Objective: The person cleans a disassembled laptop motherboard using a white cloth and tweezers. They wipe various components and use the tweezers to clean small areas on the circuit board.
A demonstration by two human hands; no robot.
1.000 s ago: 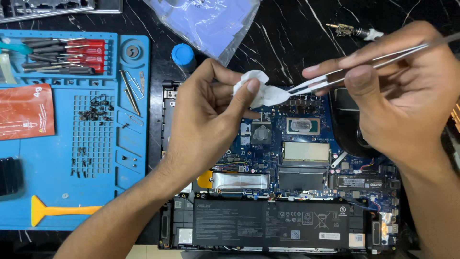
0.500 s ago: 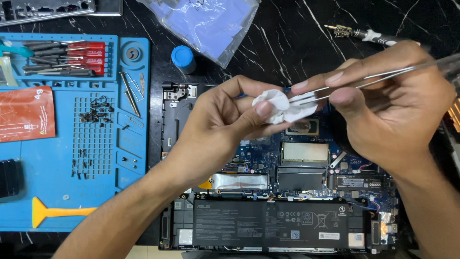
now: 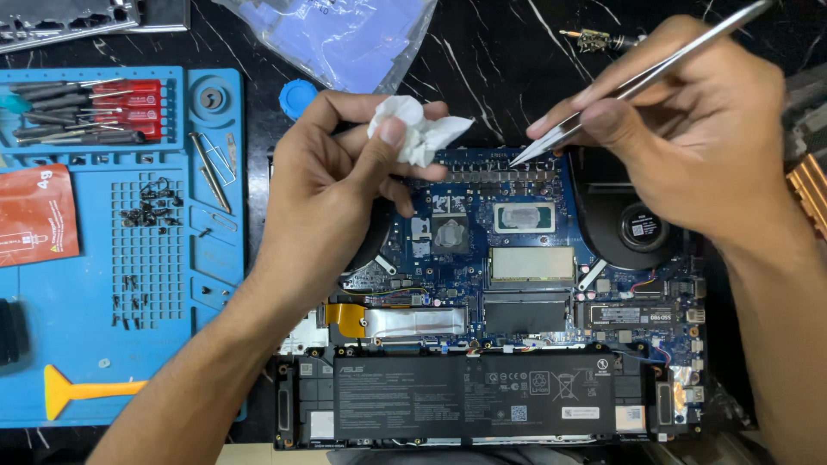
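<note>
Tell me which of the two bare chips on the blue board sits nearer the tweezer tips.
The rectangular silver chip, right of the square grey-smeared chip; it lies almost directly below the steel tweezers.

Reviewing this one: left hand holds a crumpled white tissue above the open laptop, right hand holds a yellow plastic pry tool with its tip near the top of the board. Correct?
Not quite. The right hand holds metal tweezers, not a yellow pry tool; the yellow pry tool lies on the blue mat. The head view shows it. The rest stands: the left hand holds the crumpled white tissue above the open laptop.
</note>
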